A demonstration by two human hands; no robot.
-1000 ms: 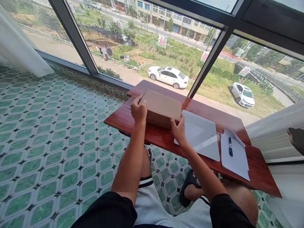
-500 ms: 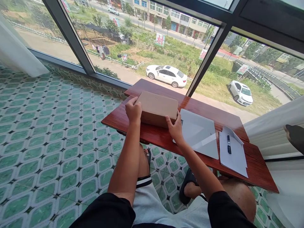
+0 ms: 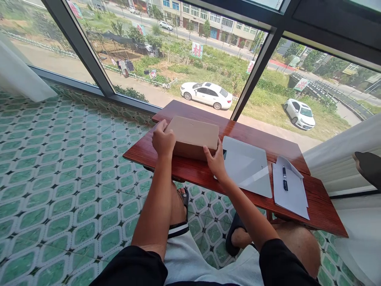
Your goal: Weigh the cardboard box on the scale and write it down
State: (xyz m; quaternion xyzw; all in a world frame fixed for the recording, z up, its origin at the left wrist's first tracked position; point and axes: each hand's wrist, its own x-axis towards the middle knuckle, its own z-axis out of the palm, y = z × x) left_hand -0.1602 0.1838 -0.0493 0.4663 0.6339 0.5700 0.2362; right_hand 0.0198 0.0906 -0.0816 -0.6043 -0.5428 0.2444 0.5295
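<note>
A closed brown cardboard box (image 3: 193, 133) rests on the left part of the dark red wooden table (image 3: 238, 130). At the box's left end is my left hand (image 3: 163, 139), its fingers curled against the side and partly hidden. My right hand (image 3: 216, 159) grips the near right corner, thumb on the front face and fingers around the right end. Just right of that hand lies a flat silver laptop (image 3: 247, 167), its lid down. A small dark edge of something shows between the box and the laptop.
Right of the laptop, a black pen (image 3: 285, 178) lies on white papers (image 3: 291, 194). Large windows stand behind the table, with a white curtain (image 3: 321, 167) at the right. My legs are below the table's near edge, over green tiled floor (image 3: 89, 190).
The whole view has shifted slightly. My left hand has turned a little at the box's left end, its fingers now more curled. The right hand keeps its hold, and the box looks unmoved.
</note>
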